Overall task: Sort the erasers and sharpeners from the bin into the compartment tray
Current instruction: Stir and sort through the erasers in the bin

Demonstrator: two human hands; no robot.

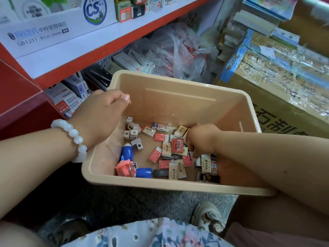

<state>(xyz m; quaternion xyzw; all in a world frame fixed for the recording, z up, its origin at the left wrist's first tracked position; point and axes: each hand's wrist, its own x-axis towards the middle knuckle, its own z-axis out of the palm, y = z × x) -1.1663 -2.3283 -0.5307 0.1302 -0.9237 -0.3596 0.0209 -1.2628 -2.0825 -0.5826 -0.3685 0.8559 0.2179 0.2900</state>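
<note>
A beige plastic bin [187, 81] sits tilted in front of me. Its floor holds several wrapped erasers [166, 148] in red and cream sleeves, small grey sharpeners [132, 131] at the left, and blue and pink sharpeners [127, 152] near the front. My left hand [105, 111], with a white bead bracelet at the wrist, grips the bin's left rim. My right hand [199, 138] is down inside the bin among the erasers, its fingers curled under; whether they hold an eraser is hidden. No compartment tray is in view.
A red shelf [124, 38] with boxed stationery runs along the left and back. A plastic bag of goods [178, 50] lies behind the bin. A taped cardboard box [284, 77] stands at the right. My shoe [206, 216] rests on the grey floor below.
</note>
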